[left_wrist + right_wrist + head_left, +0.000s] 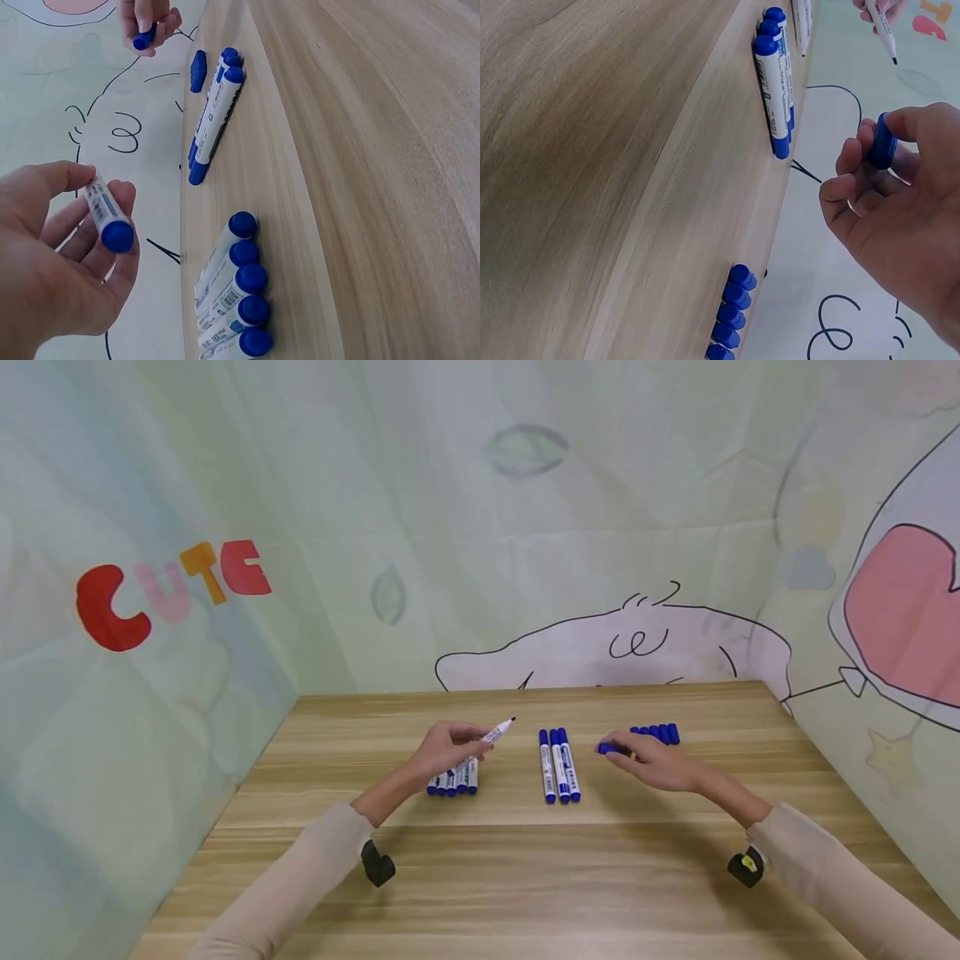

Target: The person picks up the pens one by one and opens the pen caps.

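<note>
My left hand pinches an uncapped white marker between thumb and fingers, its dark tip pointing up and to the right in the head view. Below that hand, several uncapped markers lie side by side on the table, blue ends toward me. A blue marker cap is held between the thumb and fingers of my right hand. Between the hands lie three capped markers. Several loose blue caps stand in a row just beyond the right hand.
The wooden table ends at a back edge against a printed cloth backdrop with cartoon drawings. A dark wrist camera sits below the left sleeve, and another camera below the right.
</note>
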